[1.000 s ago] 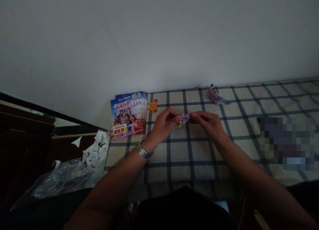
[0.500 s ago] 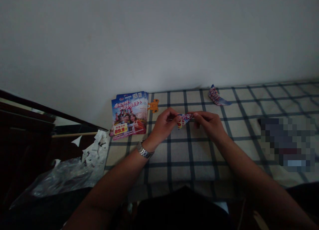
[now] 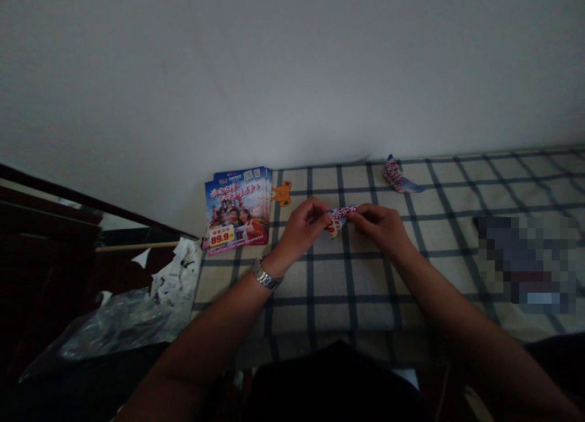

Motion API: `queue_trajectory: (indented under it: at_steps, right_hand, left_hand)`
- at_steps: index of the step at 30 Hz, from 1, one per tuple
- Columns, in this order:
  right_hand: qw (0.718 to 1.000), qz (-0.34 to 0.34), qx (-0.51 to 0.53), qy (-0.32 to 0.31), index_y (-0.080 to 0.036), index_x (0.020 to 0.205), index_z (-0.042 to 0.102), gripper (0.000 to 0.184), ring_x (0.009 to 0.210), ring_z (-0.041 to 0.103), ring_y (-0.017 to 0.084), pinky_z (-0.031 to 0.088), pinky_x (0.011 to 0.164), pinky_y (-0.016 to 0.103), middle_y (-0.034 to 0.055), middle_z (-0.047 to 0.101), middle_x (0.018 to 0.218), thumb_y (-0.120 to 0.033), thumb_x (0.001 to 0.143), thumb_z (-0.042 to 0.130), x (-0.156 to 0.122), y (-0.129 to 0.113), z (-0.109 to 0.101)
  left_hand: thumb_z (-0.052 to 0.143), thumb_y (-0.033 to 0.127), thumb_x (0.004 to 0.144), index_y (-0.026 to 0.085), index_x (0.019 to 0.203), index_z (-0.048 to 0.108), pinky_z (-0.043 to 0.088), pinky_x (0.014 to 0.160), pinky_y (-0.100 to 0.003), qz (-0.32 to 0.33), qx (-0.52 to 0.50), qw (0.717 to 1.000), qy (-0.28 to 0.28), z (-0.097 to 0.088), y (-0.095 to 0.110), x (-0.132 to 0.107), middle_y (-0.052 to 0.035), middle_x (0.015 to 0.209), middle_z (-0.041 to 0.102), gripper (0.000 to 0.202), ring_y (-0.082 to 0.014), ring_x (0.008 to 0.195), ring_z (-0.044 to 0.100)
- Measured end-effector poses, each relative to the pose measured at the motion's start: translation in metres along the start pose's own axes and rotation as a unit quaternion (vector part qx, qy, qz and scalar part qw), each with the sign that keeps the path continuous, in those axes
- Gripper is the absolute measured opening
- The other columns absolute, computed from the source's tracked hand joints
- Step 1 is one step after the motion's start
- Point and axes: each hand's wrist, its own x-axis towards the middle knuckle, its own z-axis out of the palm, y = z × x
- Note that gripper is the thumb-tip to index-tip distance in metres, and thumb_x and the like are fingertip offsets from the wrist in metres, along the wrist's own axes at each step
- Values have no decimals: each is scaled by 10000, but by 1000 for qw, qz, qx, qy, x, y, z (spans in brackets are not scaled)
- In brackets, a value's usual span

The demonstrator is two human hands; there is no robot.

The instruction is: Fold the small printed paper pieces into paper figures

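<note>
My left hand and my right hand hold a narrow folded strip of glossy printed flyer between them, pinching it with thumbs and fingers above the checked cloth. The strip shows red and white characters, and its middle hangs in a small fold. A metal wristwatch sits on my left wrist. Another folded flyer piece lies near the wall, beyond my right hand. A stack of colourful flyers lies to the left of my left hand.
An orange cut-out shape sits beside the stack. A white wall runs along the far edge of the cloth. Torn white paper and a clear plastic bag lie off the left edge, and a pixelated blurred patch covers the right.
My right hand has shifted slightly left, and the strip's right end now tilts up more, showing more of its printed characters. The flyer stack and the other folded piece stay in place.
</note>
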Motion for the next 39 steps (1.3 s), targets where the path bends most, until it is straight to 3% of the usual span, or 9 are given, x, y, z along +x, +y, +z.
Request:
queue_trajectory:
  at_steps: [8,18,22,28,35,39]
  right_hand:
    - [1000,-2,-12,-28,-190,860,754,346,526,587,126,470,511,256,18,708,639,-535,876,773,1,4,-3]
    - [998,-5,-17,-54,-190,816,768,306,552,608,137,476,535,266,13,701,633,-494,840,801,1,1,-2]
    - [999,1,-8,-52,-193,843,775,339,564,625,149,503,549,280,19,708,647,-530,875,762,-1,0,-1]
    - [1000,-7,-8,-2,-193,890,775,356,555,618,153,511,536,290,20,702,648,-548,867,770,-1,-1,-2]
    - [999,-20,17,-26,-196,812,710,350,578,616,144,518,570,287,14,691,663,-534,892,753,-1,1,-3]
    - [1000,-2,18,-22,-196,946,747,364,550,614,146,489,524,276,6,689,660,-554,878,759,1,3,-2]
  left_hand:
    - [729,313,915,188,911,595,525,707,-239,2,18,1000,-7,0,-1,1,7,843,625,183,-111,757,620]
    - [680,398,954,183,940,657,532,699,-253,-11,103,991,-82,-3,7,1,-21,828,702,217,-130,733,657]
    - [681,407,953,181,921,656,528,692,-248,-7,103,991,-80,-3,7,1,-20,825,699,230,-130,735,655]
    - [686,418,954,182,923,664,527,702,-249,-2,89,992,-91,-4,7,1,-23,835,702,239,-130,738,651]
    - [688,433,964,183,930,667,512,685,-249,6,88,992,-93,-3,2,1,-28,844,696,253,-134,740,646]
    - [684,450,968,187,919,656,507,681,-246,15,96,993,-71,-2,4,1,-22,837,685,269,-133,741,636]
